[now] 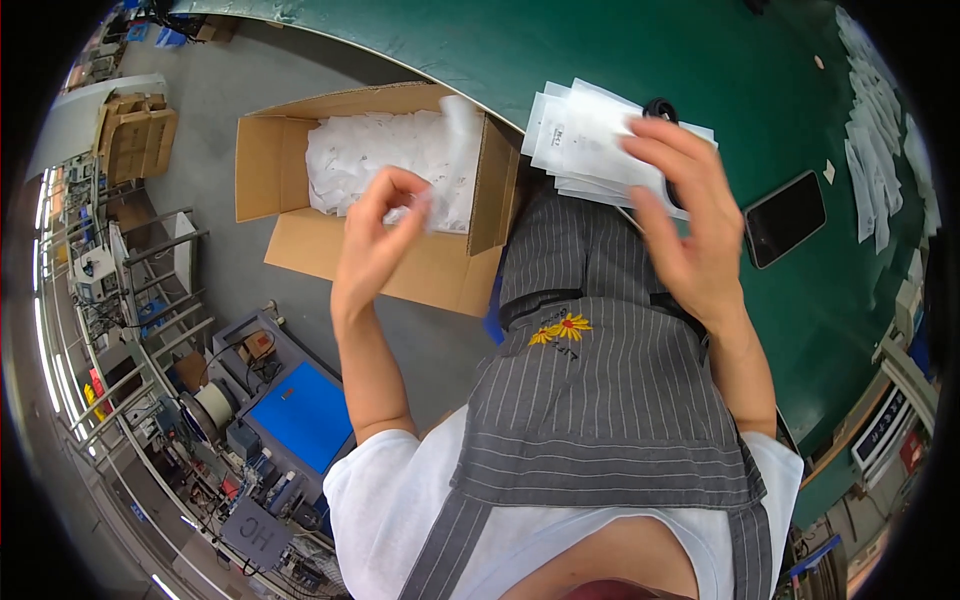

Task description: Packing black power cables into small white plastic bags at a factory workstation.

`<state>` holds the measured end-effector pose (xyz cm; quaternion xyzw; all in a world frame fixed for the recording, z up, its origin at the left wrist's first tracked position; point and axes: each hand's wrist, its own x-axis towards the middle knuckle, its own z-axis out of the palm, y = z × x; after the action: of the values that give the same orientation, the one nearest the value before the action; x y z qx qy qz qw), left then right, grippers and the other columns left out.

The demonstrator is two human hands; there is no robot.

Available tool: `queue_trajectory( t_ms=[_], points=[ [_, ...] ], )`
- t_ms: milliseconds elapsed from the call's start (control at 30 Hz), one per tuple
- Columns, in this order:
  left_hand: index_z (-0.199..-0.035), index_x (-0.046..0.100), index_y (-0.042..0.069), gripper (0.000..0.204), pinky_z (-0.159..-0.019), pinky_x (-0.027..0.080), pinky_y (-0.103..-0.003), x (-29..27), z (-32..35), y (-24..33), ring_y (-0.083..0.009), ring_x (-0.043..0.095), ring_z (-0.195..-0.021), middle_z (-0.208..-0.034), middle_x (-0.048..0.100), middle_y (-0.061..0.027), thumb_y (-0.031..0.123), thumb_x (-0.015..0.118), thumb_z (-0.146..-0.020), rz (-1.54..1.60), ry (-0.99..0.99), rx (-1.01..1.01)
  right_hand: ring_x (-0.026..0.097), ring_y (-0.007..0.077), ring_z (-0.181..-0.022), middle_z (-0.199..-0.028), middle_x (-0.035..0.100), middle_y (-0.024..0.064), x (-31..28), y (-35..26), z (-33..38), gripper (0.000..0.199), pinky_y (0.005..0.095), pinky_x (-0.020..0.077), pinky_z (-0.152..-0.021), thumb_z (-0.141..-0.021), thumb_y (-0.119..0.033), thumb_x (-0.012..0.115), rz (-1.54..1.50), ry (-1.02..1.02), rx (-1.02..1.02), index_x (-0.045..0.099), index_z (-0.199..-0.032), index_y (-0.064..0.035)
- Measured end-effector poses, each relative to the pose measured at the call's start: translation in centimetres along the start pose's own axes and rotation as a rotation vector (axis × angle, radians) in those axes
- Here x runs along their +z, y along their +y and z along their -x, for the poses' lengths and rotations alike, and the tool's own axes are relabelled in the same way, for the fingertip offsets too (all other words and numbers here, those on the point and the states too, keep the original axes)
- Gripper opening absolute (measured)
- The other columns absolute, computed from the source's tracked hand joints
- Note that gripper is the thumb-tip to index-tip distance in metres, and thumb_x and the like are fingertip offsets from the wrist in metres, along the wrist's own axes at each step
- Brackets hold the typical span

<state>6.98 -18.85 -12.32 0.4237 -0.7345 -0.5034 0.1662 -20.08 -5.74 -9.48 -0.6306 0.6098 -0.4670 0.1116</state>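
My left hand [378, 240] is over the near side of an open cardboard box [380, 258]. Its thumb and forefinger bend together in a pinch, the tips smeared by motion. Right beside them a blurred white plastic packet [461, 138] stands up from the box's right part; whether the fingers touch it I cannot tell. Many similar flat packets [365, 145] fill the box. My right hand [700, 215] hovers at the table edge with thumb and fingers apart, above a fanned stack of white packets [590, 135]. Partly behind that hand lies a black coiled cable [660, 108].
The green table [770, 110] carries a black phone [786, 219] right of my hand, and a row of white packets [872, 150] along its far right. On the left are a cart with a blue top [303, 415], a cable spool [212, 408] and metal racks [150, 340].
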Motion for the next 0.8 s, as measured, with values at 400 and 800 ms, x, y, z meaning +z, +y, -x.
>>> queue_trajectory(
  t_ms=[400,800],
  points=[
    [-0.101,0.057,-0.001,0.015,-0.064,0.044,-0.022,9.9,-2.5,10.9,-0.0091,0.057,-0.079,-0.087,0.060,-0.0039,0.009,0.059,-0.089,0.498,0.171,0.246,0.051,0.0115,-0.059,-0.067,0.057,0.0064,-1.3,-1.3,1.8,0.019,0.0271,0.0409,-0.054,-0.088,-0.018,0.062,-0.486,-0.016,0.550,0.062,-0.089,0.0004],
    [-0.093,0.057,0.002,0.010,-0.060,0.041,-0.017,13.9,-2.0,9.8,-0.0019,0.052,-0.071,-0.082,0.060,0.0014,0.008,0.063,-0.087,0.593,-0.058,0.147,0.051,0.0077,-0.067,-0.075,0.059,0.0000,-1.5,0.8,2.0,0.020,0.0233,0.0422,-0.060,-0.087,-0.020,0.064,-0.731,0.261,0.477,0.060,-0.086,-0.0013]
  ],
)
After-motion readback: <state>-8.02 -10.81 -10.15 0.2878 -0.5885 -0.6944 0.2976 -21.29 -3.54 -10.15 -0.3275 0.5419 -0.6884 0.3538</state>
